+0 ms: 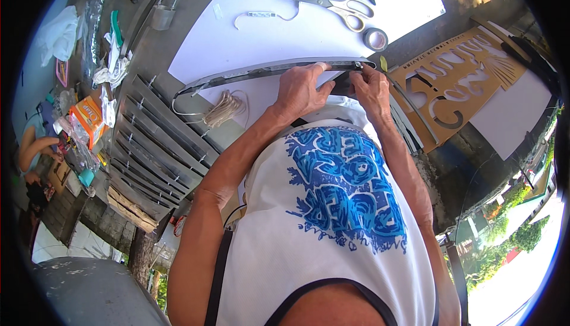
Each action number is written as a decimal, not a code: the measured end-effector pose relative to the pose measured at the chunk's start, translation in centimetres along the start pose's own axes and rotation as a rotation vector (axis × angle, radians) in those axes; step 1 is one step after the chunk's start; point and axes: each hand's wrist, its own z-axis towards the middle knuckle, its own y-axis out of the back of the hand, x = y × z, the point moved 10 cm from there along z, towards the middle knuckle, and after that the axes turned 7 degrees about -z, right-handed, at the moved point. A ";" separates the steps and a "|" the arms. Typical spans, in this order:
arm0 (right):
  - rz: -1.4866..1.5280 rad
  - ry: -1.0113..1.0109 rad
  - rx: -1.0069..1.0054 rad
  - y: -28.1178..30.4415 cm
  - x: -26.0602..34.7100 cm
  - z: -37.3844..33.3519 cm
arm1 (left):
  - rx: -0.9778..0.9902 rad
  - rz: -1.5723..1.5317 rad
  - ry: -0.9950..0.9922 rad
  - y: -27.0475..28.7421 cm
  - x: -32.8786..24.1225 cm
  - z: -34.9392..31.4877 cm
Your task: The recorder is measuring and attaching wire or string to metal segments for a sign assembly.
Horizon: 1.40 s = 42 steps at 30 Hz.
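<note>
A long, narrow, dark grey strip (243,75) with a raised edge lies in a shallow curve along the near edge of a white sheet (237,41). My left hand (301,90) grips the strip right of its middle, fingertips over its edge. At the strip's right end my right hand (373,91) pinches it; a small piece between those fingertips is too small to make out. Pale wire loops from the strip's left end toward a bundled coil of pale cord (224,110).
Scissors (338,8), a roll of dark tape (375,39) and a small LED module on wire (261,14) lie on the sheet. At right is a cut-out brown board (457,77). Slatted grey metal (160,142), plastic bags and an orange packet (88,118) are at left.
</note>
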 end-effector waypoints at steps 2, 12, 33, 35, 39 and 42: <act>-0.025 0.012 0.020 0.0 0.1 0.3 | 0.015 0.040 0.007 -0.1 0.0 0.1; -0.100 0.025 0.070 -0.1 0.3 0.7 | 0.091 0.066 0.088 -0.2 0.4 0.4; -0.173 0.302 -0.104 4.1 1.4 -3.9 | 0.144 0.080 -0.119 -1.3 -2.9 -0.1; -0.215 0.345 -0.072 3.8 1.6 -4.8 | 0.170 0.118 -0.109 -1.7 -2.9 0.1; -0.310 0.513 -0.027 2.5 2.8 -6.0 | 0.185 0.141 -0.114 -2.0 -2.9 0.6; -0.347 0.531 0.012 1.7 3.3 -6.2 | 0.198 0.152 -0.109 -2.2 -2.7 0.8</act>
